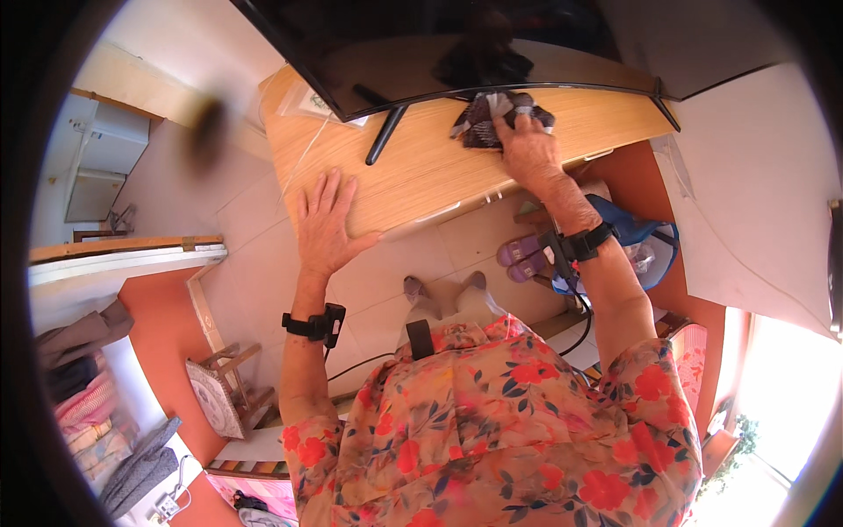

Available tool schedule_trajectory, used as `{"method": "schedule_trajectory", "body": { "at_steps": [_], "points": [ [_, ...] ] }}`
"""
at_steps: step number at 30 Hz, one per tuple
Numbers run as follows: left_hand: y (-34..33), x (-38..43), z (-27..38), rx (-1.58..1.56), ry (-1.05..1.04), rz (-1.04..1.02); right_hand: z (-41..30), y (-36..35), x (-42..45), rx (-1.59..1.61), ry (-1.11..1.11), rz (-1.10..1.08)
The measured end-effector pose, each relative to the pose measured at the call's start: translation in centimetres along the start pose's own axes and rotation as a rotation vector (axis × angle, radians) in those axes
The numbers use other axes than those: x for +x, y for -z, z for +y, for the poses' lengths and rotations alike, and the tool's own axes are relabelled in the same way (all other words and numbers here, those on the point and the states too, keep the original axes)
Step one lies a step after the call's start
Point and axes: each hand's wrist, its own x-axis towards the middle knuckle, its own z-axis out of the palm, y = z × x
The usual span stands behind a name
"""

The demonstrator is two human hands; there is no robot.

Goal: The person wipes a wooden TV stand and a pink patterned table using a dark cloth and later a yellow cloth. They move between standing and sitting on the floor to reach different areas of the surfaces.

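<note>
My right hand point(532, 148) presses a dark patterned cloth point(484, 126) onto the top of a light wooden cabinet point(421, 165). The crumpled cloth lies just in front of the lower edge of a flat-screen television point(487, 53). My left hand point(326, 221) rests flat on the cabinet's left front corner, fingers spread, with nothing in it. Between the two hands a black television foot point(385, 135) stands on the wood. The palm side of both hands is hidden.
A clear plastic bag point(306, 102) and a thin white cord point(306, 155) lie at the cabinet's left end. Below on the right are purple slippers point(523, 258) and a blue basin point(665, 263). A wooden stool point(220, 402) lies tilted at lower left.
</note>
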Motion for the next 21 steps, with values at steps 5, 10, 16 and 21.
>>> {"method": "schedule_trajectory", "body": {
  "at_steps": [5, 10, 16, 21],
  "points": [
    [0.0, 0.2, 0.1, 0.016, -0.016, 0.000, 6.0, -0.5, -2.3, -0.124, -0.082, 0.079],
    [0.4, 0.0, 0.1, -0.006, 0.003, -0.002, 13.0, -0.9, -4.2, -0.060, -0.209, 0.110],
    [0.3, -0.1, 0.1, -0.006, 0.016, -0.007, 0.5, -1.3, -6.4, -0.050, 0.200, 0.130],
    [-0.1, -0.5, -0.8, -0.020, -0.056, 0.079, -10.4, 0.9, -4.7, 0.168, 0.480, 0.143]
  ]
}}
